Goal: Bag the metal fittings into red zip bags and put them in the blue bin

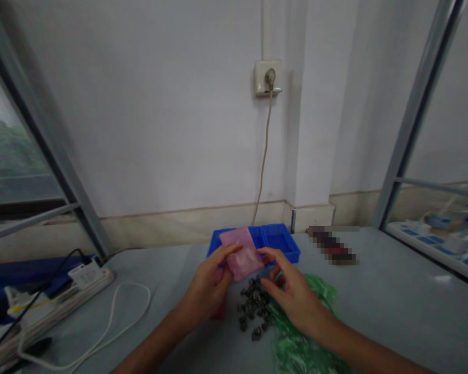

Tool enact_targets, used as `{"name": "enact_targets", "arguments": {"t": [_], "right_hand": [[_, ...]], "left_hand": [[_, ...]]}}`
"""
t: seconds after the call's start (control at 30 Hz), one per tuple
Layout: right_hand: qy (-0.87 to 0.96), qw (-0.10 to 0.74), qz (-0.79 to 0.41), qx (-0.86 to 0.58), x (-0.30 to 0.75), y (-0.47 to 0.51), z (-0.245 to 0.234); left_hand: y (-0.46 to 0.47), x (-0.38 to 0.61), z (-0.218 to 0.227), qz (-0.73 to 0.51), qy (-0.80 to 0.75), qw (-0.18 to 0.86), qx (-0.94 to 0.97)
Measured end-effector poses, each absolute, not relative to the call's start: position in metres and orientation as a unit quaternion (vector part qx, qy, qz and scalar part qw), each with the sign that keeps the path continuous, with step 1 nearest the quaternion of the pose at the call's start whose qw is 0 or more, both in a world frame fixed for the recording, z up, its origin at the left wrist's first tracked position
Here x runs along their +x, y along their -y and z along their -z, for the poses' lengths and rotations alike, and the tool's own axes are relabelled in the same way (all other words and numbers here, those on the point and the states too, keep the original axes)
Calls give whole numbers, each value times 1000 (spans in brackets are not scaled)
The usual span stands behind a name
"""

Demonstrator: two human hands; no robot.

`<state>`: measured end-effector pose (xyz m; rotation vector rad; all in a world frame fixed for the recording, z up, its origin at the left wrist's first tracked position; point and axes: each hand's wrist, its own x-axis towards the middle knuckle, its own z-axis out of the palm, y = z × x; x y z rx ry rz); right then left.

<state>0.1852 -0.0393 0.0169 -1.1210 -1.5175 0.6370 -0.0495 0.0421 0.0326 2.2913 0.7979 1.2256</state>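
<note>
A small pink plastic bag (244, 262) is gripped between the thumb and fingers of my left hand (208, 283), tilted above the table. My right hand (290, 291) is at the bag's right edge, its index fingertip at or very near the plastic, thumb and fingers apart. Beneath the hands lies a loose pile of small dark metal-looking parts (255, 301). A crumpled green plastic bag (296, 343) lies under my right hand and forearm. Something red (220, 309) shows partly below my left hand; the rest is hidden.
Behind the hands sits a blue divided tray (283, 241). At left, a power strip (105, 278) with plugs and a looping white cable (113, 317) lies on the grey table (171, 265). A pixelated object (333, 246) rests back right. Another strip (432, 246) stands far right.
</note>
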Motion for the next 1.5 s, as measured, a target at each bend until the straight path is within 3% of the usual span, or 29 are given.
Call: {"name": "enact_targets", "arguments": {"t": [0.17, 0.4, 0.63, 0.87, 1.1, 1.5], "right_hand": [[655, 535, -257, -468, 186, 40, -20], [653, 567, -209, -457, 187, 40, -26], [622, 569, -270, -466, 186, 39, -20], [591, 595, -314, -445, 187, 32, -17], [570, 607, -316, -455, 186, 36, -19], [581, 599, -309, -457, 186, 36, -17]], "left_hand": [[-40, -41, -35, -413, -277, 223, 838], [-35, -43, -41, -402, -286, 98, 864], [-31, -40, -23, -386, -303, 195, 849], [-19, -38, -32, -367, -206, 112, 900], [-70, -63, -40, -465, -312, 74, 825], [-130, -84, -14, -470, -378, 178, 778]]}}
